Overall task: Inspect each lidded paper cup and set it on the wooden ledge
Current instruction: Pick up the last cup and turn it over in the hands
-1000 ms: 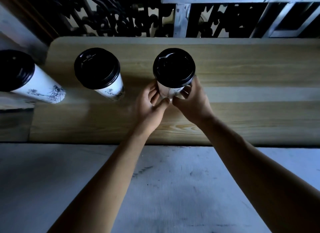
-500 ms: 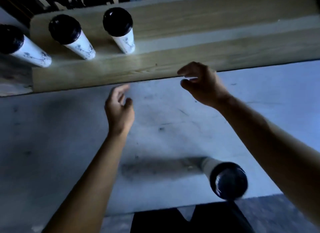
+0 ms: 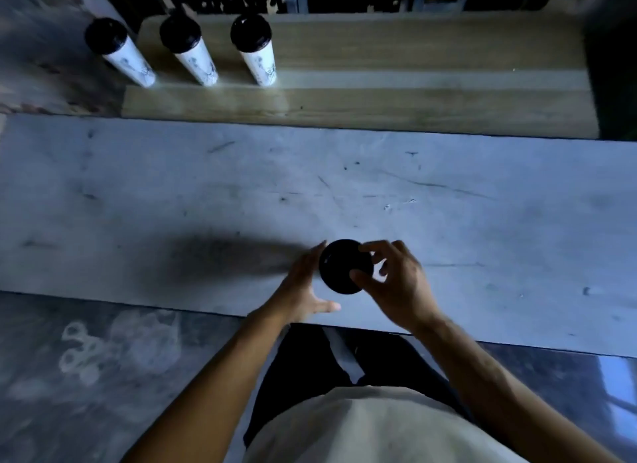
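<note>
Scuffed grey floor [image 3: 448,193] below wooden ledge [image 3: 413,66]

No words, brands or numbers can be read anywhere; the view is dim and blurred. The three white paper cups on the wooden ledge [image 3: 379,66], the left cup [image 3: 129,61], the middle cup [image 3: 196,62] and the right cup [image 3: 260,62], each carry a dark printed mark on the side, perhaps an ink drawing rather than lettering, too smeared to tell. The black lid [image 3: 345,266] between the hands shows no legible embossing
</note>
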